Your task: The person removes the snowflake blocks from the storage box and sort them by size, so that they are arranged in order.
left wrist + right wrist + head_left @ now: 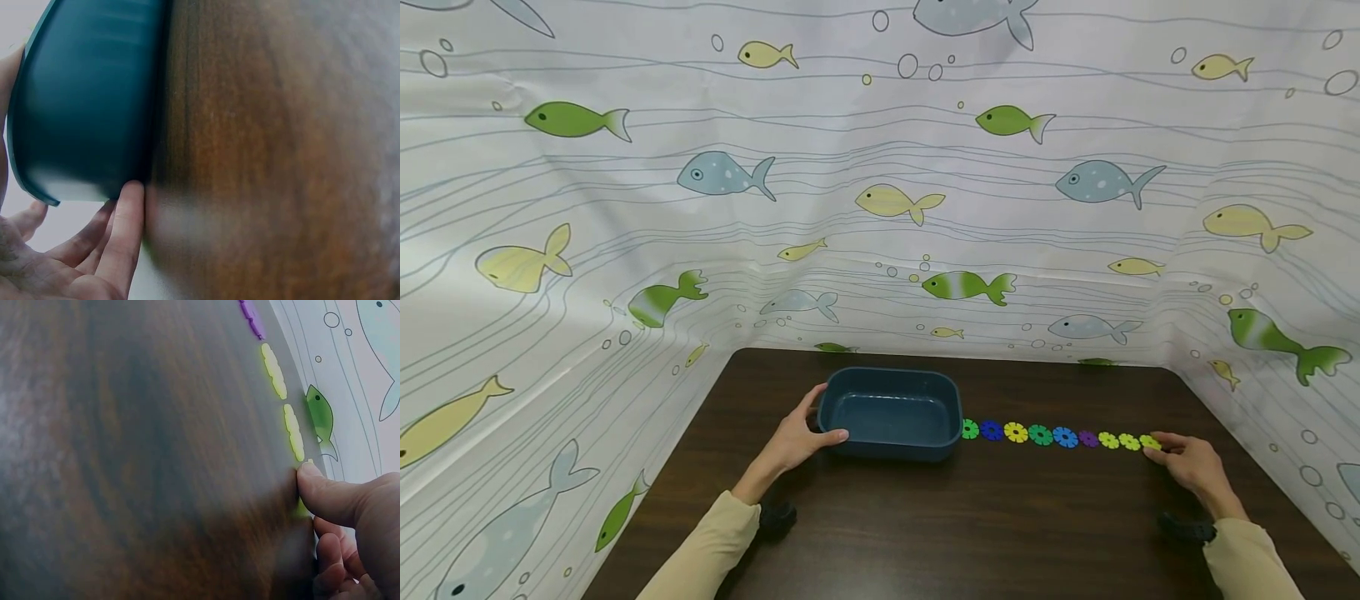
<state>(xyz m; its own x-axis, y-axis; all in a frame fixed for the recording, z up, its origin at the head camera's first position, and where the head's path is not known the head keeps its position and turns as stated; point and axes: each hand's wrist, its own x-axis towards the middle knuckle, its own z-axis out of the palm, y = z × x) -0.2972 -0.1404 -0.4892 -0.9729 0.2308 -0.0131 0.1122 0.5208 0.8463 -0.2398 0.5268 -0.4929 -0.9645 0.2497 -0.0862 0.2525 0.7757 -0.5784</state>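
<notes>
A dark blue rectangular plastic bin [891, 451] sits on the table. My left hand [793, 440] grips its left end, the thumb over the front rim and the fingers around the side. In the left wrist view, fingertips [130, 190] touch the low part of the bin's wall [81, 106]. To the right, my right hand [1197, 467] pinches the yellow-green flower-shaped disc [1148, 442] at the end of a row. In the right wrist view the thumb [328, 494] covers most of that disc. Two similar yellow-green discs [1128, 442] lie beside it.
The row runs leftward through a purple disc [1087, 438], a light blue disc [1065, 437], further colored discs and a green disc [971, 429] by the bin's right side. A fish-patterned sheet [880, 233] surrounds the dark wooden table [970, 533] at the back and sides.
</notes>
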